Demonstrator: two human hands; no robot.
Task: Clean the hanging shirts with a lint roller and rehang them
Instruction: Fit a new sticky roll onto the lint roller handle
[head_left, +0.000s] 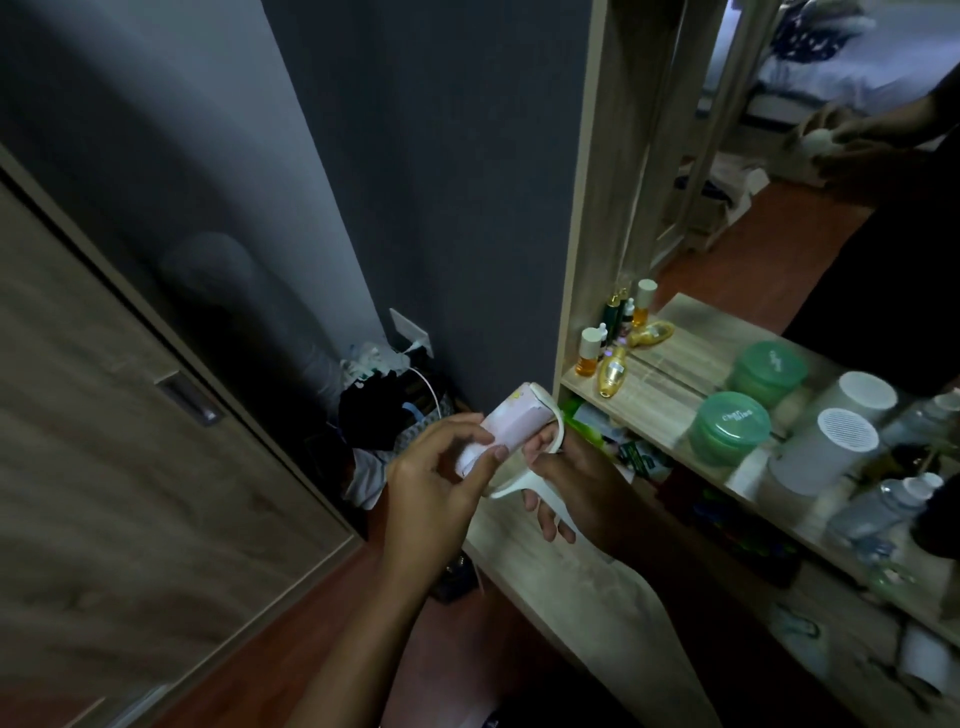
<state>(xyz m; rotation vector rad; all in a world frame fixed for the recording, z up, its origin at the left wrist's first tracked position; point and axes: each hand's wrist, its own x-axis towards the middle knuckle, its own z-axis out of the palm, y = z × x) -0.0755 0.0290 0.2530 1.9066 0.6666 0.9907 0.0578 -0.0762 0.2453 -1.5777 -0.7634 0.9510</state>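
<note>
Head view: white plastic lint roller with a pale pink paper roll (511, 426) is up between 2 hands, just before the light wooden shelf (649, 410). Left hand (436, 483) pinches the roll, right hand (576, 483) grips the handle. The roll's long axis slants, far end pointing up-right.

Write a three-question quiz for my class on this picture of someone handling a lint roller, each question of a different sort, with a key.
1. True or false: the left hand touches the roll of the lint roller.
2. Which hand grips the white handle? A) the left hand B) the right hand C) neither hand
3. What colour is the lid of the nearer jar on the wooden shelf?

Key: 1 true; 2 B; 3 green.
</note>
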